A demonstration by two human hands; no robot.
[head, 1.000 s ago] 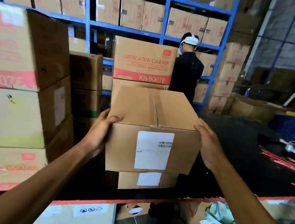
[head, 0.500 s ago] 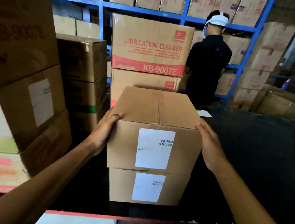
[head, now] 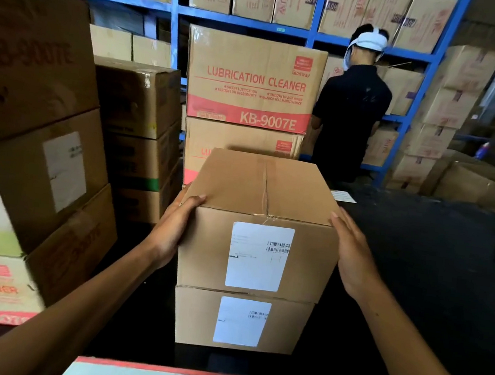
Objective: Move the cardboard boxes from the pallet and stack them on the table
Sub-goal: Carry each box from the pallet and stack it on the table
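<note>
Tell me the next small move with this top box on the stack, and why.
Probably let go and draw both hands back. The top box already appears to sit on the lower box on the black table, edges roughly aligned, with the left hand and right hand flat on its sides. If it sits slightly off, nudge it square first.

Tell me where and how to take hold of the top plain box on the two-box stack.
Grip the top box by its two opposite side walls, one palm from each side, as the left hand and right hand sit now. It is wide, flat-sided, has no handles, and rests flush on the lower box.
</note>
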